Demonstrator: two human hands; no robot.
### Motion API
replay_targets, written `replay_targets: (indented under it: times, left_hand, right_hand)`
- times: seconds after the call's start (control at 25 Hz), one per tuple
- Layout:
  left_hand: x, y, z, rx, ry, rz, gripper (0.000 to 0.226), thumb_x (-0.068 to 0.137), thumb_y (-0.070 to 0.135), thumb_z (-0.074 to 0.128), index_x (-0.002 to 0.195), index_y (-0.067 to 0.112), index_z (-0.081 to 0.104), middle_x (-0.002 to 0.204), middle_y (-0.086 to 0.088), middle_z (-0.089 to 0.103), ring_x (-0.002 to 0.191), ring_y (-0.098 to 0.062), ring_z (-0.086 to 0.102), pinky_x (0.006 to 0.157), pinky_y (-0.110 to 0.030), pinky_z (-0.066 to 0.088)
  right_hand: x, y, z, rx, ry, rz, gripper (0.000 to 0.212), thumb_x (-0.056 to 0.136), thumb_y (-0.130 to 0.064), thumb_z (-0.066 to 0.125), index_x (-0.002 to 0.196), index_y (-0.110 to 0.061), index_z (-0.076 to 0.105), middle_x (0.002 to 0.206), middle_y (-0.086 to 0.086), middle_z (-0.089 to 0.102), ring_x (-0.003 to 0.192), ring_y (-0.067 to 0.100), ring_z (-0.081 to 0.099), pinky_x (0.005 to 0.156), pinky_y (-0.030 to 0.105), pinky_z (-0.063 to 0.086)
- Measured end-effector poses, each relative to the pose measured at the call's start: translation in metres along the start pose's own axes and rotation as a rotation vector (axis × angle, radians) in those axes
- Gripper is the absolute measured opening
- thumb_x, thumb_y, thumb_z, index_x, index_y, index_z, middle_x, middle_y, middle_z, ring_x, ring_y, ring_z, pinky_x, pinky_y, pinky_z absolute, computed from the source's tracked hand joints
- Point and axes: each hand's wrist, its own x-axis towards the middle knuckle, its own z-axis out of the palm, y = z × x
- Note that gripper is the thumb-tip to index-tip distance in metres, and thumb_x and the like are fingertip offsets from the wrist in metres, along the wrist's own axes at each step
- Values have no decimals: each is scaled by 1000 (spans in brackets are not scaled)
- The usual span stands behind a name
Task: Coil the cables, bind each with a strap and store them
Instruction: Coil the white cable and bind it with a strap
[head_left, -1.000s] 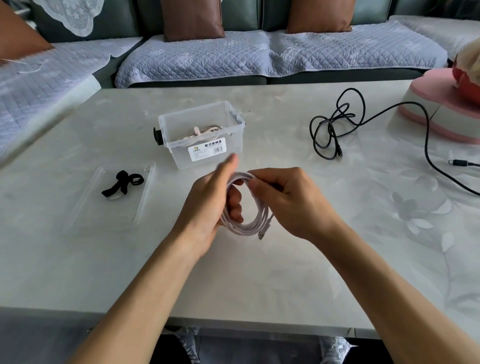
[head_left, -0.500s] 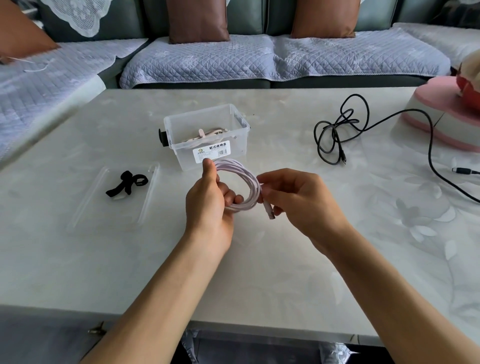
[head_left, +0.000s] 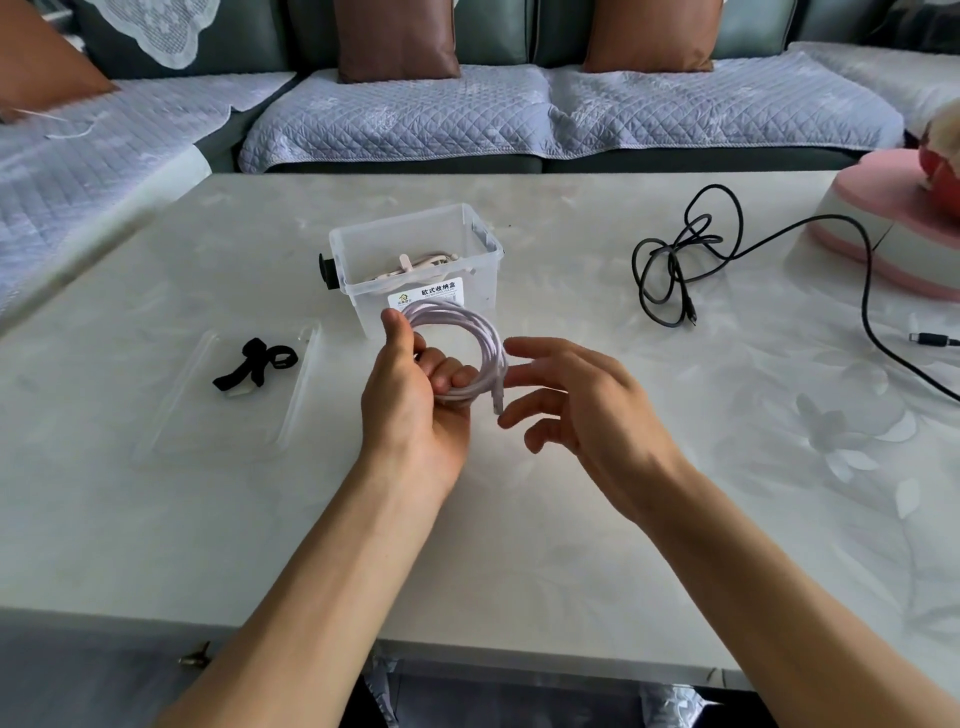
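1 black cable (head_left: 675, 270) beside clear box (head_left: 483, 244).

From where I stand, the left hand (head_left: 415, 400) covers the near side of the pale coiled cable (head_left: 467, 353), so how many loops its fingers hold is unclear. The clear box (head_left: 415, 270) has something beige inside, too cloudy to make out, and the label's small print is unreadable. The black cable (head_left: 675, 265) runs off the right edge. The pink stand (head_left: 893, 223) is cut off there too.
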Motion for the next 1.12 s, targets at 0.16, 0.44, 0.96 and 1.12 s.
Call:
replay_targets:
  times: [0.16, 0.44, 0.96, 1.12]
  left_hand:
    - [-8, -7, 2, 68, -29, 25, 39, 102, 43, 43, 75, 15, 40, 50, 6, 25, 40, -10, 30, 48, -22, 41]
    - [-12, -13, -2, 538, -128, 119, 40, 104, 38, 41, 76, 13, 52, 63, -1, 55, 54, -14, 58, 60, -30, 50]
    - [-5, -19, -20, 1203, -314, 666, 25, 104, 22, 40, 110, 20, 65, 64, 5, 62, 49, -3, 55, 58, -23, 44]
    - [-14, -26, -18, 1249, -430, 666, 24, 104, 20, 42, 111, 19, 65, 66, 6, 64, 53, -5, 57, 58, -18, 45]
  right_hand:
    - [-1, 2, 3, -228, -19, -144, 19, 93, -30, 63, 93, -14, 73, 68, 2, 65, 58, 14, 53, 54, 29, 42]
    - [8, -5, -20, -231, 145, -214, 24, 92, -15, 62, 73, -3, 70, 55, 4, 54, 51, 17, 43, 48, 28, 34]
    - [-4, -5, -32, -1131, -210, -275, 94, 73, -48, 54, 153, -20, 14, 148, -2, 35, 132, 17, 37, 103, 31, 38]
    - [-1, 7, -23, -1280, -79, -307, 99, 69, -49, 72, 146, -18, 18, 132, 1, 48, 118, 23, 52, 85, 38, 50]
